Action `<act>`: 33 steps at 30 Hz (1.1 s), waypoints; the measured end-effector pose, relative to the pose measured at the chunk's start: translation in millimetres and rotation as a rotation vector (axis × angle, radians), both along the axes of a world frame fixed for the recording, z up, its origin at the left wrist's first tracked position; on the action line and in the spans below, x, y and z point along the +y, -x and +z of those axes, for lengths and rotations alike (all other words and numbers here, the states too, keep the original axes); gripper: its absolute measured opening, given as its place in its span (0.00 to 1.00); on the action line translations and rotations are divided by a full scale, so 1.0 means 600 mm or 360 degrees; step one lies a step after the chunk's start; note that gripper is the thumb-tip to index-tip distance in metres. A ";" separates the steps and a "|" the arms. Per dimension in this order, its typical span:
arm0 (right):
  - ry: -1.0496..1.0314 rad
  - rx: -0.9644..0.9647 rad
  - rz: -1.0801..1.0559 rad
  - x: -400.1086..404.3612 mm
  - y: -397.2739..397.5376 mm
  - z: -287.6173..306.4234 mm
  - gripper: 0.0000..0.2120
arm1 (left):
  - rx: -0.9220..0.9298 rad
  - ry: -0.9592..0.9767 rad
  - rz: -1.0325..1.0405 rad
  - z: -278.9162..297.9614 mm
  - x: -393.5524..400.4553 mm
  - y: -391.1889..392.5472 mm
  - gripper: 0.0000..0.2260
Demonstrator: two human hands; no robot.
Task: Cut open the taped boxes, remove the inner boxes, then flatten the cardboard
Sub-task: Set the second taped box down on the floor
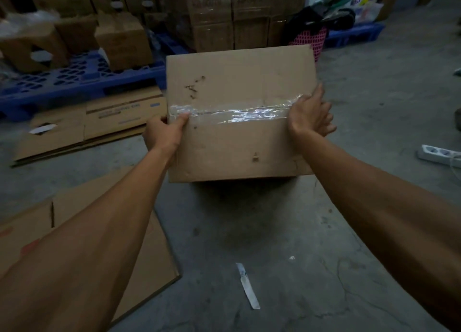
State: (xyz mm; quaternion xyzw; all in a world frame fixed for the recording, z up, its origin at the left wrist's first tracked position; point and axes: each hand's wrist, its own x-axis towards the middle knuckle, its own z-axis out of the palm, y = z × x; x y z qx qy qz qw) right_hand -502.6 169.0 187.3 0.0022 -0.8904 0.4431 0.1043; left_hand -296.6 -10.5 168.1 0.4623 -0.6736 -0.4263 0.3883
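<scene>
Grey concrete floor (287, 232) bears flattened cardboard (82, 129), tape strip (248, 285), blue pallet (74, 80).

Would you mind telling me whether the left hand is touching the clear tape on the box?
Touching. The head view shows the left hand gripping the box, its thumb pressed onto the tape.

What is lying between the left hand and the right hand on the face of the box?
In the head view, a strip of clear shiny tape runs across the box from the left hand to the right hand.
</scene>
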 end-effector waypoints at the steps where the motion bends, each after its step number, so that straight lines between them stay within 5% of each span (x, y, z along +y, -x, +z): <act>1: -0.0057 0.0011 0.0032 0.003 0.002 0.000 0.23 | -0.0018 0.0039 -0.0008 0.006 0.001 0.002 0.20; 17: -0.0681 -0.0035 0.0321 -0.029 0.010 0.013 0.19 | -0.0299 -0.0025 -0.0095 0.041 -0.007 -0.006 0.13; 23: -0.0822 -0.0040 0.0279 -0.009 0.038 0.024 0.19 | -0.0267 -0.0170 -0.0394 0.018 0.001 0.007 0.32; 33: -0.0969 0.0004 0.0474 -0.035 -0.005 -0.012 0.19 | -0.0391 -0.0364 -0.0330 -0.063 -0.025 -0.001 0.28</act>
